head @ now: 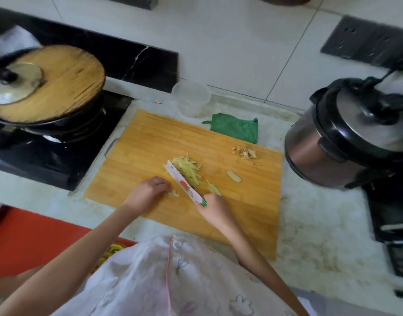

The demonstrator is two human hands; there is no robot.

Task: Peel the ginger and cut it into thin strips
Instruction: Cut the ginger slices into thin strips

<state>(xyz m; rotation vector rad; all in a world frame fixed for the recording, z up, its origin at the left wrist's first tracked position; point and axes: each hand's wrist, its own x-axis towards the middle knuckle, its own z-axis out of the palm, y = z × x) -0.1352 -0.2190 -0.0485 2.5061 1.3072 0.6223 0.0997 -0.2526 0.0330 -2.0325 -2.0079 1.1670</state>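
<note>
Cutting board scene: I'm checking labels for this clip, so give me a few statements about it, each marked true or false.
1. The right hand holds the knife. True.
2. The ginger strips lie in a pile on the cutting board, against the blade. True.
3. The green cloth lies on the stove. False: the green cloth lies on the counter, at the board's far edge.
4. The wok is uncovered. False: a wooden lid covers the wok.
5. The left hand hangs off the board. False: the left hand is over the board, its fingertips at a small ginger piece left of the blade.
</note>
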